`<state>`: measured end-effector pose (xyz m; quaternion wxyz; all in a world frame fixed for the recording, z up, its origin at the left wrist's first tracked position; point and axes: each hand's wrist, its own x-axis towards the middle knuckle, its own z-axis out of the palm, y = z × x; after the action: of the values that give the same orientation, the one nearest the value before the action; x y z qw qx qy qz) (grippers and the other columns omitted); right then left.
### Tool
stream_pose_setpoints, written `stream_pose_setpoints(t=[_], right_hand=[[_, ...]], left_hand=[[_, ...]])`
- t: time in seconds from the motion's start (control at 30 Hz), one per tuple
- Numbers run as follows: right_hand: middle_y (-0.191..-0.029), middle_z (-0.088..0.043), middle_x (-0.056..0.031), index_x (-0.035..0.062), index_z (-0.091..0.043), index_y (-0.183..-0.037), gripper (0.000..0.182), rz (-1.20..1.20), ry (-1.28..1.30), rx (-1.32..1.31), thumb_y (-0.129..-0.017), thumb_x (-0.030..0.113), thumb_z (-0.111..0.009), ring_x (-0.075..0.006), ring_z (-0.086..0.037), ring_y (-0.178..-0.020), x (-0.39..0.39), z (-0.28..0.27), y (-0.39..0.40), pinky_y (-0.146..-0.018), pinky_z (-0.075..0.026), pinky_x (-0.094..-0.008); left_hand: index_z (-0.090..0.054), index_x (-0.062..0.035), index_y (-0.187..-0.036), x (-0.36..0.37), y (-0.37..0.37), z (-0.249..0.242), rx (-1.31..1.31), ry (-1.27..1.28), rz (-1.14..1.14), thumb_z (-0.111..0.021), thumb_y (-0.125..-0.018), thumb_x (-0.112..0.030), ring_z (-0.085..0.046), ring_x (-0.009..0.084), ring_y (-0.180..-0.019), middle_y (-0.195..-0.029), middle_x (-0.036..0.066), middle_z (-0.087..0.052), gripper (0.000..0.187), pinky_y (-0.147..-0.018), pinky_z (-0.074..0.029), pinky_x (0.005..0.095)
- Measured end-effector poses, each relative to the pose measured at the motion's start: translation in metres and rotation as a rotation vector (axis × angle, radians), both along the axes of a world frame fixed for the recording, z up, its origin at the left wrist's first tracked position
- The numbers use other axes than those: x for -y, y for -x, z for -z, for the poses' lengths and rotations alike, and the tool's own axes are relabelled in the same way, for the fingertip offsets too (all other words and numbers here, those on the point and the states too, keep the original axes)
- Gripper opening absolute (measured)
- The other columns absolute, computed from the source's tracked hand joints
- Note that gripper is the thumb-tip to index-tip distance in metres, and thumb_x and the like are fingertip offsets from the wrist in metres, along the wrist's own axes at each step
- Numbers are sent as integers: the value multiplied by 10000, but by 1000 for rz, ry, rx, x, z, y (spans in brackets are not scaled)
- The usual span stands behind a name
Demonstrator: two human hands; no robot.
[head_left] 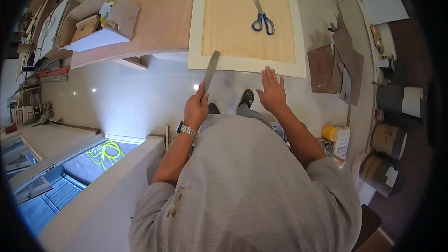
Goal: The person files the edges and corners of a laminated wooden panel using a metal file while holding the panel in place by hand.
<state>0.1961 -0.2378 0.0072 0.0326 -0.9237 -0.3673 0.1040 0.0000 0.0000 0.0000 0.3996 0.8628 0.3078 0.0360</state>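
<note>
My left hand, with a metal watch on its wrist, is closed around one end of a flat grey metal file. The file's far end lies over the near left corner of a wood-faced panel with a pale border. At the panel's near edge, my right hand is open, fingers stretched out and their tips at the border. Scissors with blue handles lie on the panel, blades slightly apart and pointing away from me.
Left of the panel is a brown board bearing an open cardboard box of small items. Brown sheet offcuts lie on the floor at right, near several rolls. A yellow hose is coiled at lower left.
</note>
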Motion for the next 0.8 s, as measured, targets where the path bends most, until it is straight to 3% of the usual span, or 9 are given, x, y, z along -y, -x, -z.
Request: stream_pose_setpoints(t=[0.07, 0.17, 0.27, 0.37, 0.47, 0.67, 0.8], right_hand=[[-1661, -220, -151, 15, -292, -1560, 808, -10, -10, 29, -909, 320, -661, -314, -199, -1539, 4, 6, 1, -1213, -171, -582], [-1664, -210, -148, 15, -285, -1561, 795, -10, -12, -14, -921, 317, -648, -305, -191, -1542, -4, 4, 19, -1219, -163, -571], [-1664, -210, -150, 18, -288, -1563, 787, -17, 8, -15, -927, 316, -644, -309, -197, -1541, -1, 0, 11, -1216, -171, -573], [-1662, -218, -153, 18, -294, -1561, 784, -28, 43, -19, -929, 321, -646, -317, -210, -1537, 0, -6, 3, -1211, -189, -576], [-1662, -220, -148, 24, -294, -1562, 780, -27, 41, 0, -935, 330, -640, -312, -216, -1536, -1, -5, -1, -1210, -195, -574], [-1667, -198, -164, 22, -263, -1571, 791, -34, 87, -51, -945, 330, -636, -332, -203, -1537, -3, -11, -4, -1218, -171, -572], [-1670, -199, -144, 25, -285, -1565, 787, -49, 128, -41, -940, 351, -635, -309, -208, -1537, -3, -15, -6, -1219, -188, -564]], left_hand=[[-519, -154, -1466, 1, 5, 7, -17, 93, -30, -575, -1002, -246, -649, 410, -765, -825, 243, -664, 476, -695, -512, 481], [-536, -156, -1452, 2, -1, 3, 55, 36, -6, -566, -1005, -244, -638, 403, -734, -792, 231, -656, 456, -672, -500, 489], [-522, -134, -1462, 9, -38, 2, 46, -39, 71, -591, -1002, -183, -633, 354, -675, -795, 244, -655, 468, -666, -511, 403], [-533, -127, -1453, 7, -30, -3, 60, -41, 74, -593, -1000, -183, -625, 361, -658, -780, 244, -654, 460, -651, -506, 400], [-543, -117, -1443, -2, -1, 2, 35, 39, -61, -598, -996, -198, -622, 397, -680, -781, 247, -652, 457, -665, -509, 409], [-536, -114, -1448, 4, -39, 12, 135, -40, 3, -591, -995, -193, -640, 370, -662, -762, 245, -645, 464, -645, -510, 413], [-548, -125, -1436, 0, -38, 5, 78, -13, 7, -584, -991, -225, -643, 416, -742, -789, 246, -656, 458, -669, -506, 490]])
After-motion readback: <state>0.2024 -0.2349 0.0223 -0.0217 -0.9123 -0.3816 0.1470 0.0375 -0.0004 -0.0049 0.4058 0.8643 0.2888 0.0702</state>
